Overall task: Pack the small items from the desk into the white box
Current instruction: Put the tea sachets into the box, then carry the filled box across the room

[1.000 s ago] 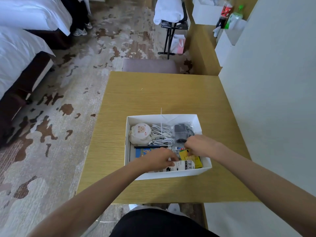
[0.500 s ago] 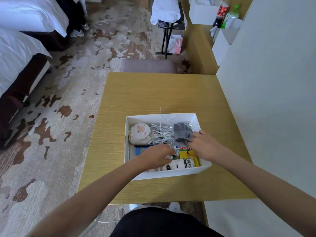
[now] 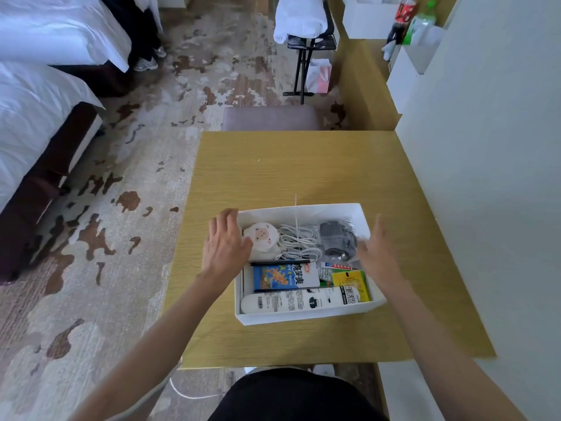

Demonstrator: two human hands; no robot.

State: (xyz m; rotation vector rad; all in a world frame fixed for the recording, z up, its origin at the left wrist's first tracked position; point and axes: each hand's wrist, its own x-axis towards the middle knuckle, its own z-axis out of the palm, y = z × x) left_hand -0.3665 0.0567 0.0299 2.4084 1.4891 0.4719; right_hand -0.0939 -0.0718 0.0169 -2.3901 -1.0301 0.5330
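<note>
View from above of a wooden counter [image 3: 288, 168] with an open white box [image 3: 303, 318] sitting toward its near edge. Two bare arms reach in from below.

The left hand [image 3: 226, 247] lies over the box's left wall, its grip spread, fingers straight and holding nothing. The right hand [image 3: 378, 256] hovers at the box's right wall, slightly blurred, its grip also spread and holding nothing.

Along the far side of the box lie a round pouch with a sheep face [image 3: 262, 238], a coiled white cable [image 3: 299, 241] and a grey charger [image 3: 335, 238]. Along the near side are a black pen [image 3: 279, 263], a blue packet [image 3: 282, 276], a yellow packet [image 3: 349, 279] and a long white tube [image 3: 297, 300].

A bed [image 3: 45, 101] stands at far left.
</note>
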